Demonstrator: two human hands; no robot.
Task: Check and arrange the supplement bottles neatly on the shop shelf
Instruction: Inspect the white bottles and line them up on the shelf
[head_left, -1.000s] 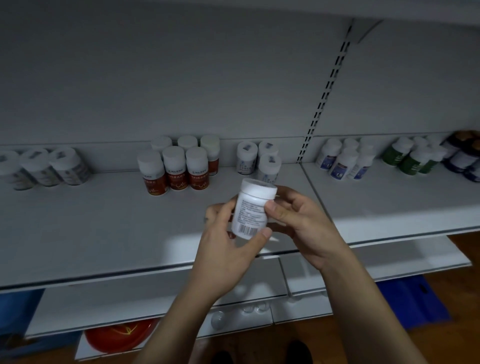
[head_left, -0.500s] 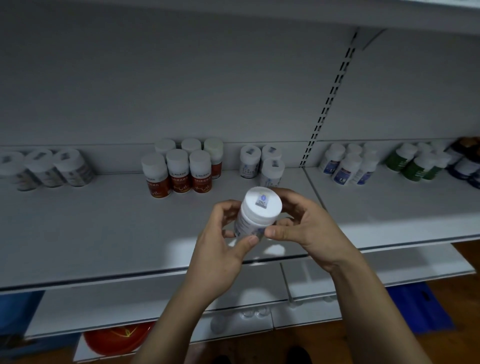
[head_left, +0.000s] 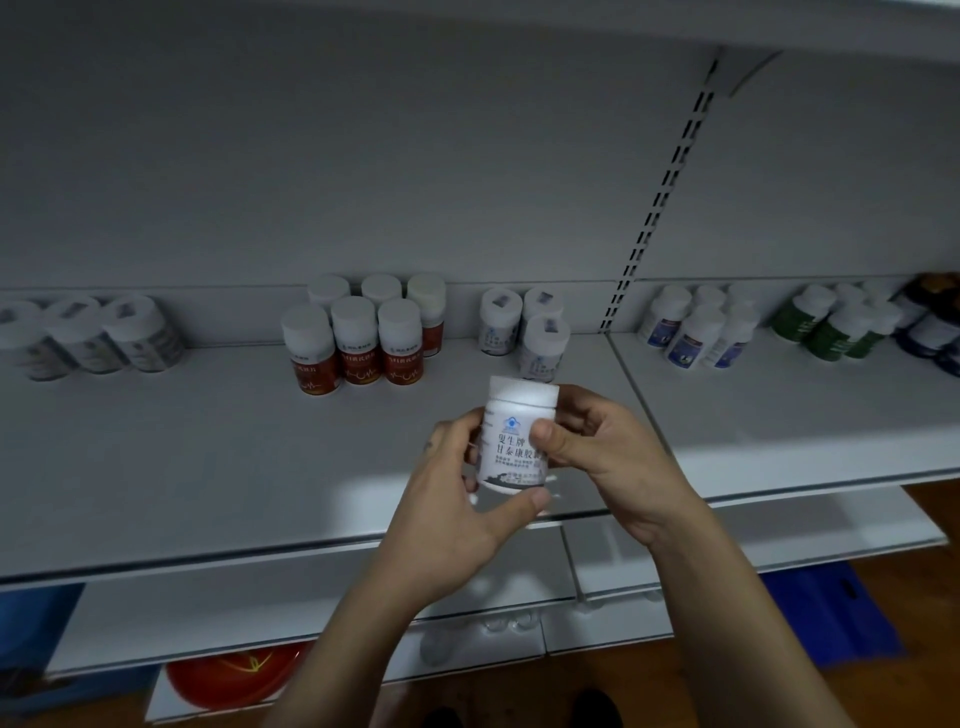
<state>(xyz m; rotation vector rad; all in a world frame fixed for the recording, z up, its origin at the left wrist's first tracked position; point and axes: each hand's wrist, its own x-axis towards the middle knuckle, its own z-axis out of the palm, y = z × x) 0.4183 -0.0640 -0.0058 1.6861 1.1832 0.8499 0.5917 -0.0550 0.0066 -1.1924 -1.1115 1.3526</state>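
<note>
Half a second ago the held bottle was tipped with its cap facing the camera. It is now turned upright, with the printed front label facing the camera and the cap on top.

The left hand grips the bottle from the left, with the thumb hooked under the bottom front edge and the fingers curled round behind. The right hand grips it from the right, the thumb pressed flat on the label's right side and the fingers curled round the back.

The bottle is white with a plain white cap. Its label has a small blue emblem above dark Chinese characters and a dark band at the base. It is held in the air above the front part of the shelf, just left of the seam between the two boards.

Along the shelf's back edge stand:
- grey-labelled bottles at the far left
- red-labelled bottles in two rows
- three white bottles with the same blue emblem, straight behind the held one
- blue-labelled bottles past the seam
- green bottles
- dark bottles at the right edge
</note>
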